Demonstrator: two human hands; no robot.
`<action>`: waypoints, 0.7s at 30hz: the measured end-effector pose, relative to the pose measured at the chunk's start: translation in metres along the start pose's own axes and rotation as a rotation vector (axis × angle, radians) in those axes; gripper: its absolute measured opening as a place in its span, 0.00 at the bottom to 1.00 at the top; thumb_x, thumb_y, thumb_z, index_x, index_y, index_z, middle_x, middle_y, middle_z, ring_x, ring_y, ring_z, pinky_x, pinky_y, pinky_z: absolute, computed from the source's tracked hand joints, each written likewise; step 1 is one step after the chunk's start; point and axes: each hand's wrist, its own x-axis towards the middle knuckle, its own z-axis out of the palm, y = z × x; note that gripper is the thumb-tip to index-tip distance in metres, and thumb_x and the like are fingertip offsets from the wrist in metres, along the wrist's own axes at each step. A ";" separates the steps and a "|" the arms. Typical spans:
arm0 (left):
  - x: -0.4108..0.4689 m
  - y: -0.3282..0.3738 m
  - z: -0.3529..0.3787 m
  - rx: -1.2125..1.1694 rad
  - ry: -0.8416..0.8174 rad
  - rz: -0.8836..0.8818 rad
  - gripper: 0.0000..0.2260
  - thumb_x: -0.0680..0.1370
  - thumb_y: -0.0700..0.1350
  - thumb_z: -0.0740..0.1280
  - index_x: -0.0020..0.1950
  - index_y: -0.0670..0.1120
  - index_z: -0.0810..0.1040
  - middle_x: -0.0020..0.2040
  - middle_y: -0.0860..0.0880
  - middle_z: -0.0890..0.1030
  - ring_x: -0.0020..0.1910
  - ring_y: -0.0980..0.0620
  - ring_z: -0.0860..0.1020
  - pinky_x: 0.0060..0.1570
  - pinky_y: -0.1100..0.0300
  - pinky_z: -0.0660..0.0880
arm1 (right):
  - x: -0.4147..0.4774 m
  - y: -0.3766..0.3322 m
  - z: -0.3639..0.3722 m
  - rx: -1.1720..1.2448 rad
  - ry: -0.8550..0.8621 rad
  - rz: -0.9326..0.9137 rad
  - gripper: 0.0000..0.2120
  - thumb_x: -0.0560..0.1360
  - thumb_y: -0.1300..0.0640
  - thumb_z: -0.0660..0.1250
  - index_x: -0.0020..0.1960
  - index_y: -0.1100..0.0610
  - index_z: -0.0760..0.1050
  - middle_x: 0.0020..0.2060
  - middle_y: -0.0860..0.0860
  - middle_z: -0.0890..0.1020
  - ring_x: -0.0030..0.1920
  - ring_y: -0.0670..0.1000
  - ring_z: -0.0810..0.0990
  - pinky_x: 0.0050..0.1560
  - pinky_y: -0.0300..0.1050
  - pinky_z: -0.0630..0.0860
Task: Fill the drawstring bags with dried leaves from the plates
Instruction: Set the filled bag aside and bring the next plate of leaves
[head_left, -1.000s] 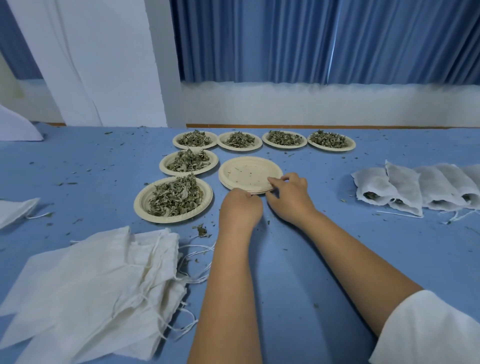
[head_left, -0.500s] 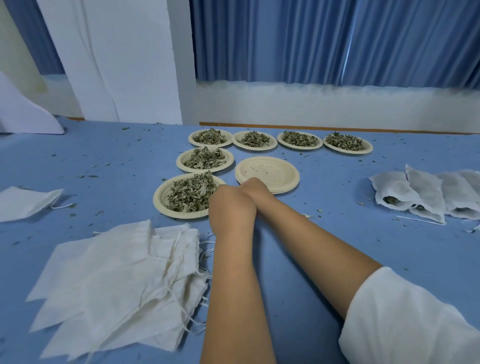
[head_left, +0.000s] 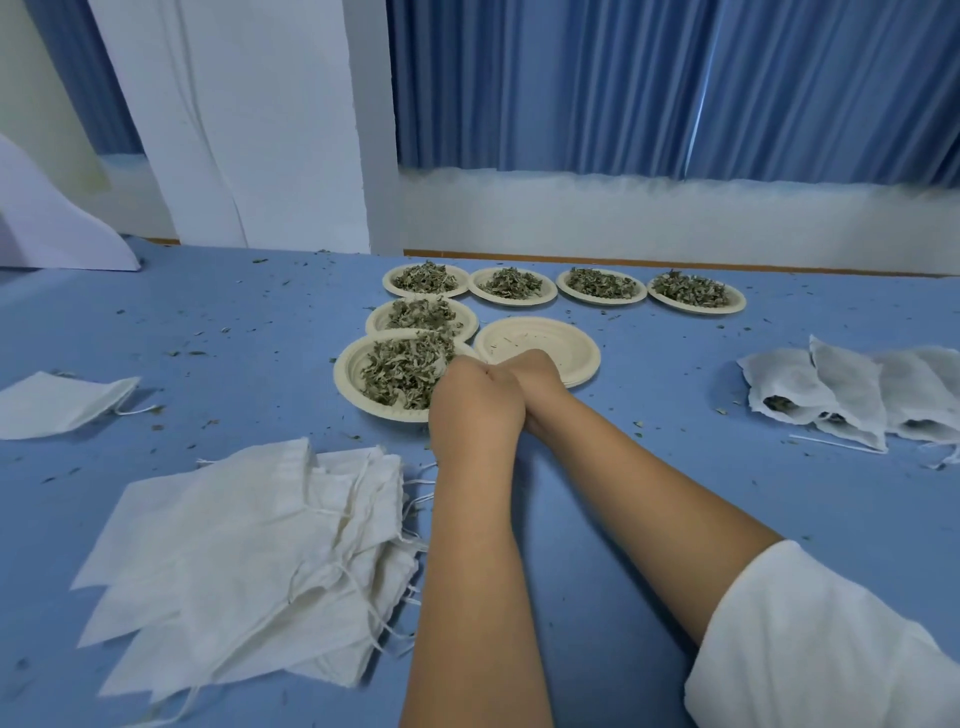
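Lower left: empty drawstring bags (head_left: 249, 561) lie stacked on the bench (head_left: 649, 467), probably for easy reach. Centre: my left hand (head_left: 475, 410) and right hand (head_left: 537, 371) meet at the near plate (head_left: 345, 376) of dried leaves (head_left: 400, 369). My fingers are hidden, so I cannot tell the grip. Right: filled bags (head_left: 841, 395) lie apart, probably to separate finished work.

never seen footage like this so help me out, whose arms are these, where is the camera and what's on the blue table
No machine here: the camera sits on a person's head, looking down at their bare arms. The left hand and right hand meet at the nearest plate of dried leaves; the fingers are hidden, so I cannot tell what they hold. A stack of empty plates sits beside it, five more leaf plates behind. Empty drawstring bags lie on the left, filled bags on the right, on the blue table.
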 end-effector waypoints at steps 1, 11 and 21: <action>-0.002 0.003 -0.001 0.011 0.003 0.032 0.09 0.78 0.40 0.60 0.47 0.40 0.79 0.42 0.44 0.81 0.42 0.42 0.78 0.39 0.54 0.74 | -0.004 0.000 -0.006 0.030 0.003 -0.003 0.21 0.73 0.65 0.66 0.28 0.55 0.59 0.18 0.49 0.66 0.26 0.51 0.63 0.29 0.44 0.64; -0.019 0.023 -0.004 -0.150 -0.019 0.148 0.13 0.78 0.40 0.60 0.36 0.45 0.80 0.36 0.50 0.84 0.31 0.49 0.77 0.41 0.51 0.79 | -0.043 0.056 -0.099 0.105 0.042 0.080 0.11 0.69 0.65 0.67 0.30 0.57 0.72 0.22 0.52 0.73 0.21 0.48 0.71 0.25 0.37 0.72; -0.022 0.010 0.028 0.015 -0.150 0.204 0.10 0.80 0.42 0.60 0.52 0.47 0.81 0.48 0.50 0.83 0.37 0.52 0.77 0.41 0.59 0.73 | -0.050 0.087 -0.156 -0.178 -0.113 0.076 0.04 0.71 0.61 0.67 0.39 0.56 0.74 0.28 0.54 0.68 0.22 0.49 0.63 0.23 0.34 0.61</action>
